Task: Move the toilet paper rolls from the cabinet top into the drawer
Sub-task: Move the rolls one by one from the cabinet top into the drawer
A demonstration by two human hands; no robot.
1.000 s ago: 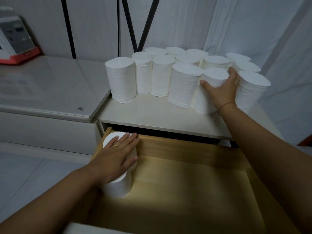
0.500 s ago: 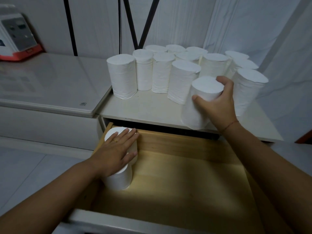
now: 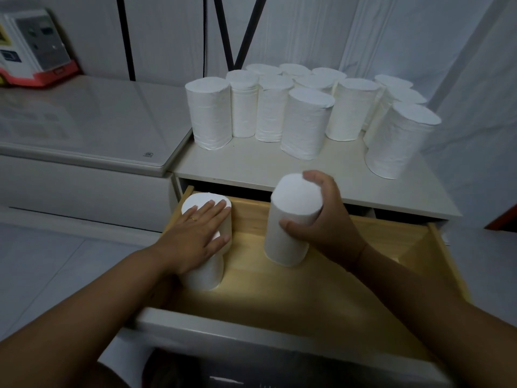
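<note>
White curtained walls back a pale cabinet top [image 3: 279, 175] bearing a cluster of upright white paper rolls [image 3: 305, 124]; below it, the light wooden drawer [image 3: 436, 247] stands pulled open. Right hand [image 3: 321, 222] wraps a white cylindrical toilet paper roll [image 3: 291, 219], thumb at the front and fingers around the far side, holding it upright over the drawer; whether its base touches the drawer floor cannot be told. Left hand [image 3: 195, 236] lies flat, fingers extended, on top of a first white roll [image 3: 207, 270] standing in the drawer's rear left corner. Good practice, judged from this layout: lower the carried roll vertically, set it close beside the steadied roll, and release only once it stands firm, so rows pack tightly.
</note>
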